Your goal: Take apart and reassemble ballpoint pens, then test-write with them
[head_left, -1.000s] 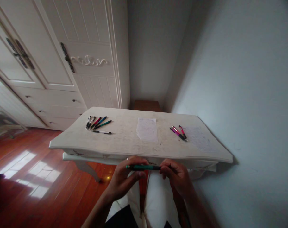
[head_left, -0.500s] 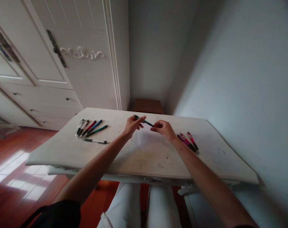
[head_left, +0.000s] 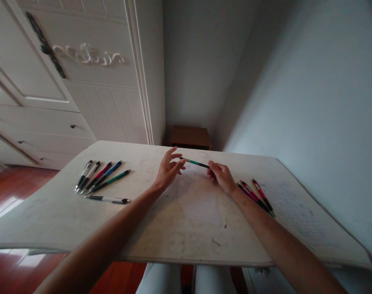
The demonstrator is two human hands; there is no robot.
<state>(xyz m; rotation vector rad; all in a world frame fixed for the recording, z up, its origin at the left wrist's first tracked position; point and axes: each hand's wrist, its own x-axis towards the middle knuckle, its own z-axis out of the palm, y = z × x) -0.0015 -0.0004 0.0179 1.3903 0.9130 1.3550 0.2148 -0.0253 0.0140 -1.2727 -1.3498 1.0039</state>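
- left hand [head_left: 169, 169] is loosely open, fingers spread, the thumb right by the left end of a green-and-black pen [head_left: 194, 163]; whether it touches or grips that end, i cannot tell.
- right hand [head_left: 221, 175] is closed in a pinch, thumb and bent fingers holding the pen's black right end.
- the pen is up between the two hands, over the far part of the tabletop [head_left: 155, 241], sloping slightly down to the right; its middle is green, both ends dark.
- at left, five pens [head_left: 104, 175] fan out: two white-and-black, one red, one blue, one green.
- just nearer, a white-and-black pen [head_left: 108, 199] lies alone.
- in the middle, a pale paper sheet [head_left: 200, 204] lies flat.
- at right, three pink and purple pens [head_left: 256, 196] lie close together, partly behind the right forearm.
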